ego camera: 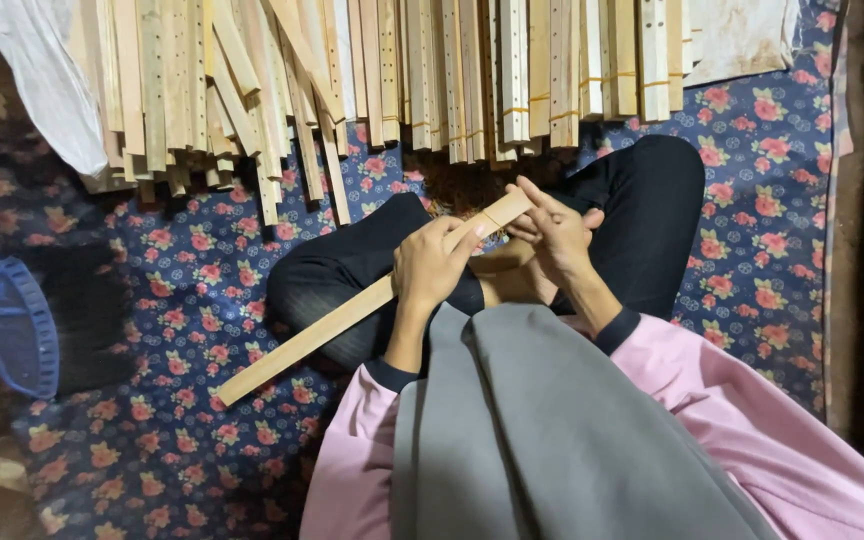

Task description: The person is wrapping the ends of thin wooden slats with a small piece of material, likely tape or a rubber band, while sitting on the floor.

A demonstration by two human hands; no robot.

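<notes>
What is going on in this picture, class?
A person sits cross-legged on a flowered mat, holding one long wooden slat across the lap. The left hand grips it near the upper end; the right hand fingers that end. A big pile of similar slats lies ahead, and a blue broom lies further left.

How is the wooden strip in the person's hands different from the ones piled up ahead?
The held strip is single, slanting across the lap, gripped by the left hand and right hand. The piled strips lie untouched on the floral mat, some banded into bundles. All are pale wood.
</notes>
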